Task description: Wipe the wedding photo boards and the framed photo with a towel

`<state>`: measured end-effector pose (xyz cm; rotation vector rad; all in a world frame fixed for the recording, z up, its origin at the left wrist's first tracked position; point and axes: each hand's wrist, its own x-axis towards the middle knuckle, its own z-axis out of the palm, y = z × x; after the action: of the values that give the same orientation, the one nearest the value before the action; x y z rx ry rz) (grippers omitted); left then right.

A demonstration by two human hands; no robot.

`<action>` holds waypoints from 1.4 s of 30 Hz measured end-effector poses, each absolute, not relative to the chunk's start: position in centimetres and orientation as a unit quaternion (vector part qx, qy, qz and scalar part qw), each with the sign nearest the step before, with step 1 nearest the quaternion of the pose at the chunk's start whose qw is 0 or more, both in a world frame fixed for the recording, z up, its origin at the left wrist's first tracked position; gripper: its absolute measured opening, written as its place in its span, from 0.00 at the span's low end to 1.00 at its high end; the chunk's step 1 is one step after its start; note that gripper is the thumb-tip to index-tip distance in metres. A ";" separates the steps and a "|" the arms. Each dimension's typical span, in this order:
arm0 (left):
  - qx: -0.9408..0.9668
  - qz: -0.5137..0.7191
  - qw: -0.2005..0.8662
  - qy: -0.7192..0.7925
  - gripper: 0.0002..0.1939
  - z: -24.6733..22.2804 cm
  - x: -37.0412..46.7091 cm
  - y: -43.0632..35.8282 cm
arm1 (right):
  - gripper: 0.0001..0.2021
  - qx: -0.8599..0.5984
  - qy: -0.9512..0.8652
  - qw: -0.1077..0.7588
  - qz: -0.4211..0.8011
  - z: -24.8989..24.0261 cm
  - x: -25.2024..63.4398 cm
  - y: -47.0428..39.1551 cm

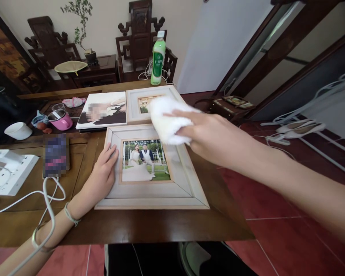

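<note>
A pale wooden picture frame [157,190] lies flat on the brown table, with a photo [145,160] of two seated people inside it. Along its left edge rests my left hand [102,170], fingers spread on the rim and holding nothing. My right hand [202,132] grips a bunched white cloth [170,120] over the frame's upper right corner; both are slightly blurred. Whether the cloth touches the frame cannot be made out. Behind lie a second pale frame [133,105], partly hidden by the cloth, and a wedding picture panel [103,109].
A green bottle [158,59] stands at the table's far edge. On the left are a pink mug [60,120], a white cup [18,131], a phone [56,155] and a power strip [14,172]. A white cable crosses by my left forearm.
</note>
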<state>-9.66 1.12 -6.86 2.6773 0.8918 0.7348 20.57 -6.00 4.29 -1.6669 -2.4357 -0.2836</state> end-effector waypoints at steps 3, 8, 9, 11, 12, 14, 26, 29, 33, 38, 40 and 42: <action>0.913 0.247 0.119 0.303 0.28 -6.9 -9.7 1.2 | 0.20 -0.553 -0.813 0.036 -0.176 2.5 20.4 -3.1; 0.910 0.247 0.125 0.309 0.29 -7.1 -9.7 1.2 | 0.18 -0.575 -0.805 -0.084 -0.119 -0.6 18.9 -3.2; 0.908 0.251 0.125 0.312 0.30 -7.1 -9.7 1.2 | 0.17 -0.577 -0.803 -0.092 -0.114 -0.9 18.5 -4.0; 0.904 0.258 0.125 0.316 0.30 -7.2 -9.6 1.1 | 0.13 -0.580 -0.802 -0.096 -0.105 -1.0 17.6 -5.9; 0.903 0.262 0.125 0.317 0.30 -7.2 -9.6 1.1 | 0.11 -0.582 -0.802 -0.094 -0.099 -0.9 17.2 -7.0; 0.902 0.269 0.125 0.313 0.29 -7.3 -9.5 1.1 | 0.08 -0.577 -0.808 -0.084 -0.085 -0.8 16.5 -9.3; 0.911 0.249 0.125 0.305 0.29 -7.0 -9.8 0.9 | 0.12 -0.539 -0.841 -0.052 0.011 0.7 16.4 -12.6; 0.912 0.234 0.133 0.310 0.29 -6.8 -9.8 0.9 | 0.16 -0.553 -0.831 -0.064 -0.005 1.1 17.0 -9.7; 0.909 0.244 0.144 0.305 0.30 -6.9 -9.9 1.0 | 0.20 -0.559 -0.825 -0.059 -0.055 0.3 18.6 -6.0; 0.905 0.253 0.150 0.307 0.30 -7.1 -9.9 1.1 | 0.22 -0.561 -0.821 -0.068 -0.085 -0.8 19.7 -4.2; 0.905 0.254 0.148 0.307 0.30 -7.1 -9.9 1.1 | 0.21 -0.559 -0.821 -0.077 -0.088 -0.8 19.3 -4.7; 0.907 0.255 0.142 0.305 0.30 -7.1 -9.8 1.2 | 0.19 -0.567 -0.815 -0.090 -0.077 -0.5 18.5 -5.9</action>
<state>-9.85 1.16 -7.11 2.6168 0.8797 0.7359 18.46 -5.86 -0.50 -1.8898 -2.7195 -0.2560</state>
